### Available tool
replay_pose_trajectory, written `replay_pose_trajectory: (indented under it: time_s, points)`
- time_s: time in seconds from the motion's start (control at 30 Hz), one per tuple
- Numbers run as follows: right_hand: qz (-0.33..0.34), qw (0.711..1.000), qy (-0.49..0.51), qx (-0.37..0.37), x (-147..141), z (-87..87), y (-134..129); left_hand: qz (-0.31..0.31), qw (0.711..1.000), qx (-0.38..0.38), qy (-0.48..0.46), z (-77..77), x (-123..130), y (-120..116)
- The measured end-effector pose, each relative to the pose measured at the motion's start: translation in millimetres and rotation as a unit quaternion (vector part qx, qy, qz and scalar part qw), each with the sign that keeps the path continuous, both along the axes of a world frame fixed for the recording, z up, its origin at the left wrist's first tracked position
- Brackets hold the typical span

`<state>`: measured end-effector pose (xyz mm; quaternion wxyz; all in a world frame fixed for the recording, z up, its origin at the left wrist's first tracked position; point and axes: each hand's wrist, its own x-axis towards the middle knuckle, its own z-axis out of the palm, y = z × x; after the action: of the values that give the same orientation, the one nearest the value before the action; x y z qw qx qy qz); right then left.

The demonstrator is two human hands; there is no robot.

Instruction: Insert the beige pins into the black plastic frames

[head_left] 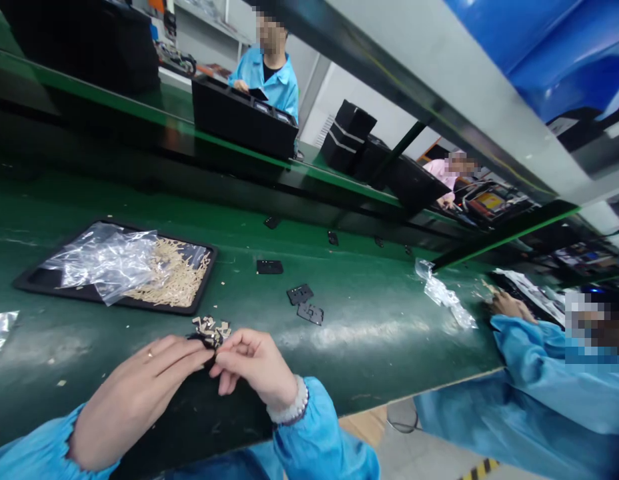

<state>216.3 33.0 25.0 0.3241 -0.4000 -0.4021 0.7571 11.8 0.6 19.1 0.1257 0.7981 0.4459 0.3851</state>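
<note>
Both my hands meet over the green bench at the lower middle. My left hand (139, 387) lies with its fingers together and stretched over a dark object, mostly hidden beneath them. My right hand (252, 367) has thumb and index finger pinched at the left fingertips; what they hold is too small to make out. Just beyond the fingertips is a small heap of beige and dark pieces (212, 330). Further left, a black tray (159, 307) holds many thin beige strips (184, 277) and crumpled clear plastic bags (109, 260).
Black flat parts (300, 294) lie scattered on the green bench (359, 333). Clear plastic wrap (447, 300) sits farther right, near a co-worker's sleeve (534, 360). Black bins (244, 120) and two people stand beyond the bench, under a slanting metal beam.
</note>
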Motion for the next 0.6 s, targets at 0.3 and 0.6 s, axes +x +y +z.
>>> replay_pose_trajectory:
  time_s: [0.3,0.6]
  points:
    - [-0.202,0.951,-0.148,0.18,-21.8,16.3,177.6,0.097,0.995,0.023,0.007,-9.0,-35.0,9.8]
    - [-0.095,0.954,-0.22,0.181,0.4,24.9,127.1,0.086,0.987,-0.098,0.089,-39.3,-80.0,-6.8]
